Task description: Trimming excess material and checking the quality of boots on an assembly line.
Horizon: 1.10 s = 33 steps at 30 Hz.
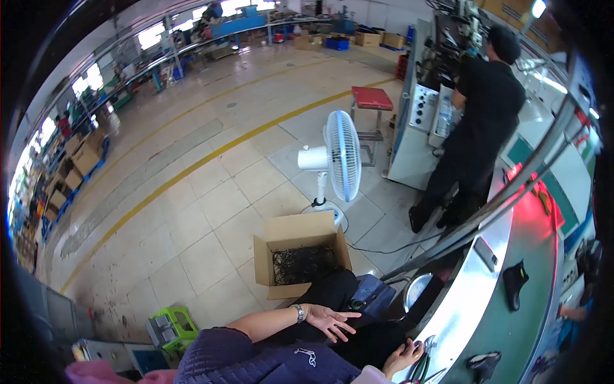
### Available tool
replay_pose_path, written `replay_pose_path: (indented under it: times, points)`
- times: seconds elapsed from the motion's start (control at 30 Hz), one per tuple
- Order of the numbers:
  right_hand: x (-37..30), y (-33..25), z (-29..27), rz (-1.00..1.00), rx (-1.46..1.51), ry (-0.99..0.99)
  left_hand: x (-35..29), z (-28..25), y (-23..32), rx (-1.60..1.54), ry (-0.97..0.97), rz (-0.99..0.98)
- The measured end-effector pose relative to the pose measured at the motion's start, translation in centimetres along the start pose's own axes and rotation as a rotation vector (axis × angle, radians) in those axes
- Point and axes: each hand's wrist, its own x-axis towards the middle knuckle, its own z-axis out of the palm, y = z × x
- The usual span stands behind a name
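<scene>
While the person sits at the bench, the left hand (331,320) hangs in the air over the lap with its fingers spread wide and the palm turned up, holding nothing. A wristwatch (299,313) sits on that wrist, just behind the open palm, and the bare forearm runs back from it to a purple quilted sleeve (224,355).

The right hand (401,357) lies lower and further right, its fingers curled loosely at the edge of the steel-rimmed workbench (470,301). It touches or nearly touches a pair of green-handled pliers (420,368) just beyond its fingertips, but whether it has hold of them cannot be told.

Just past the left fingertips stands a dark blue bin (374,294), and beyond the wrist sits an open cardboard box (300,253) on the floor, filled with a tangle of thin black pieces (304,264). Left of the forearm, well apart from it, is a small green step stool (174,326).

On the green bench top beyond the right hand lie two black shaped pieces (515,278), one nearer (483,361).

Farther behind the box stands a white pedestal fan (339,157) with a blue-edged grille, then a red-topped stool (371,99). Far right, another person in black clothes (476,128) stands facing a grey machine (416,121). Yellow floor lines (192,166) run off toward distant stacks of cartons (80,160).
</scene>
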Motion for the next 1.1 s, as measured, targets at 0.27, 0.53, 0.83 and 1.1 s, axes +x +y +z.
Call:
replay_pose_path:
  times: [0.27, 0.53, 0.83, 1.1]
  points:
    - [0.6, -0.7, 1.3, -0.078, 0.022, 0.133, -0.4, 0.8, 1.7, 0.0, 0.032, 0.029]
    - [4.1, -3.2, -2.7, 0.258, 0.369, 0.099, 0.9, 2.5, 1.9, -0.013, 0.053, -0.018]
    - [15.5, 1.6, -5.0, 0.16, 0.458, 0.234, 13.6, 12.4, 4.5, 0.635, -0.052, -0.41]
    - [33.6, 6.5, -6.1, 0.056, 0.246, 0.156, 34.3, 5.9, 9.8, 2.037, 0.418, 0.338]
